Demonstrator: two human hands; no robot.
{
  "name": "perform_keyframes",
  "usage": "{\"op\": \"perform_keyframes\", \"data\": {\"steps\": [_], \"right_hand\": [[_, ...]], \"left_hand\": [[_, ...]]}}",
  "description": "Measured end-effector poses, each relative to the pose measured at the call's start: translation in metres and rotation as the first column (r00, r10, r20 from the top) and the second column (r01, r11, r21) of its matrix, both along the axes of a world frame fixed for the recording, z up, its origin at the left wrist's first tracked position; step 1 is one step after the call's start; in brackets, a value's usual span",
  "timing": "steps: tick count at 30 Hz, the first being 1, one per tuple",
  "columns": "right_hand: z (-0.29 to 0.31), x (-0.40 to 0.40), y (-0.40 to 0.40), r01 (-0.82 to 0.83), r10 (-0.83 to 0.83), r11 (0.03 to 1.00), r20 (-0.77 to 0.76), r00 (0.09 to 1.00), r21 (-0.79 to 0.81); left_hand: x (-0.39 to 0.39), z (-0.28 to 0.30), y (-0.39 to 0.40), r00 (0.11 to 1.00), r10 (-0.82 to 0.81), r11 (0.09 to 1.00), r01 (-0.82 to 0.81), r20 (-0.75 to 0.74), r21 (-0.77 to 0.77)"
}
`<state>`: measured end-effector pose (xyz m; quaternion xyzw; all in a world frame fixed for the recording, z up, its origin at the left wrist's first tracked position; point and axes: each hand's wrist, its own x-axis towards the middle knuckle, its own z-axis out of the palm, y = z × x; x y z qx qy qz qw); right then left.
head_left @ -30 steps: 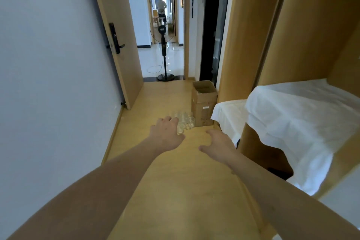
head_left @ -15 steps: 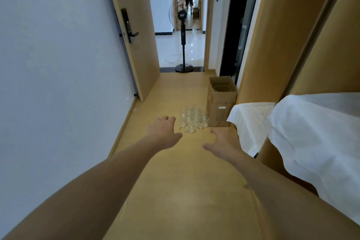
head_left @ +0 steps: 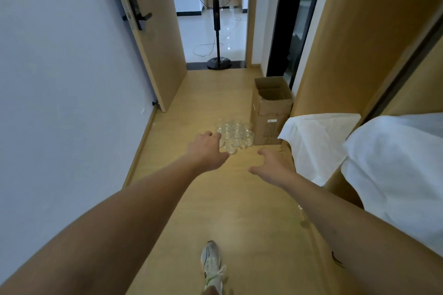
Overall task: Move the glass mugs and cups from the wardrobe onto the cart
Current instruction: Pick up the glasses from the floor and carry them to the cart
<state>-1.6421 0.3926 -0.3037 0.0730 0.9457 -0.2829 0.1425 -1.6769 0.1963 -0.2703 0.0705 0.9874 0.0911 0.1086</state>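
Several clear glass mugs and cups [head_left: 236,135] stand clustered on the wooden floor, just left of a cardboard box. My left hand [head_left: 207,153] stretches forward, empty, fingers relaxed, and overlaps the near left edge of the cluster in the picture. My right hand [head_left: 272,166] reaches out beside it, also empty with loosely spread fingers, short of the glasses. No cart is in view. To the right stands the wardrobe [head_left: 354,38], its shelves draped in white cloth [head_left: 393,165].
An open cardboard box [head_left: 271,112] sits by the wardrobe corner. A standing fan [head_left: 217,21] blocks part of the doorway ahead. The open door [head_left: 148,31] is on the left, with a plain wall beside it. My shoe [head_left: 211,264] is on the floor below.
The view has moved forward along the corridor and tilted down. The glasses, box and fan appear closer. Both hands stay stretched out and empty.
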Motion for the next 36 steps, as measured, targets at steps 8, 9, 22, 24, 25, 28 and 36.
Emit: {"op": "perform_keyframes", "data": {"steps": [8, 9, 22, 24, 25, 28, 36], "right_hand": [[-0.025, -0.114, -0.043, 0.019, -0.022, 0.999, 0.062, 0.998, 0.035], [-0.027, -0.126, -0.049, 0.017, -0.020, 0.999, 0.077, 0.997, 0.040], [-0.046, -0.255, -0.102, 0.040, -0.047, 0.998, 0.138, 0.989, 0.051], [-0.053, -0.276, -0.105, 0.038, -0.043, 0.999, 0.147, 0.988, 0.038], [-0.058, -0.287, -0.106, 0.034, -0.038, 0.999, 0.154, 0.987, 0.031], [-0.075, -0.327, -0.104, 0.029, -0.032, 0.999, 0.179, 0.983, 0.016], [-0.127, -0.457, -0.083, 0.087, -0.074, 0.995, 0.259, 0.963, -0.039]], "left_hand": [[-0.131, -0.039, -0.040, 0.998, 0.007, 0.997, -0.012, 0.059, 0.076], [-0.146, -0.043, -0.047, 0.997, 0.010, 0.997, -0.016, 0.071, 0.081], [-0.283, -0.084, -0.101, 0.983, 0.052, 0.991, -0.073, 0.175, 0.115], [-0.301, -0.088, -0.101, 0.981, 0.054, 0.991, -0.076, 0.185, 0.112], [-0.311, -0.090, -0.101, 0.981, 0.056, 0.991, -0.078, 0.187, 0.111], [-0.346, -0.099, -0.098, 0.979, 0.067, 0.991, -0.088, 0.195, 0.104], [-0.468, -0.136, -0.078, 0.953, 0.117, 0.989, -0.137, 0.279, 0.052]]}}
